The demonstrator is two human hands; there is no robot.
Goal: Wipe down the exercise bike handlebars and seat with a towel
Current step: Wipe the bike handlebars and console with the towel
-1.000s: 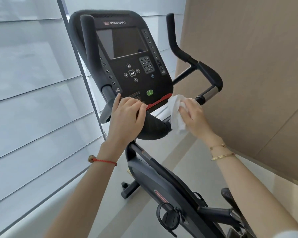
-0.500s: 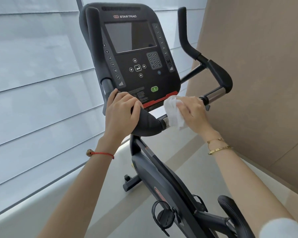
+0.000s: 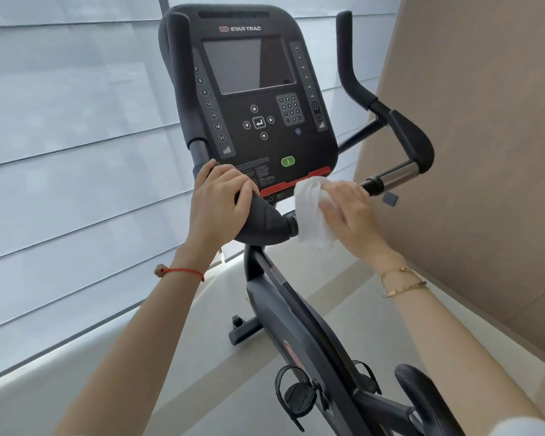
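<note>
A black exercise bike stands in front of me, its console [image 3: 252, 99] upright at centre. My left hand [image 3: 216, 202] grips the left padded part of the handlebar [image 3: 412, 143] just below the console. My right hand [image 3: 348, 209] holds a white towel [image 3: 310, 212] wrapped around the handlebar's middle bar, right of the centre pad. The right handlebar loops up and outward with a chrome section [image 3: 397, 174] beyond my fingers. The front of the black seat [image 3: 422, 394] shows at the bottom right, partly hidden by my right forearm.
White window blinds [image 3: 76, 152] fill the left side. A tan wall panel [image 3: 485, 152] stands close on the right of the handlebar. The bike's frame [image 3: 296, 325] and a strapped pedal [image 3: 296, 394] lie below, over a pale floor [image 3: 202, 357].
My right hand with the towel has slid a little along the middle bar toward the centre pad. My left hand keeps its grip. The view has shifted slightly.
</note>
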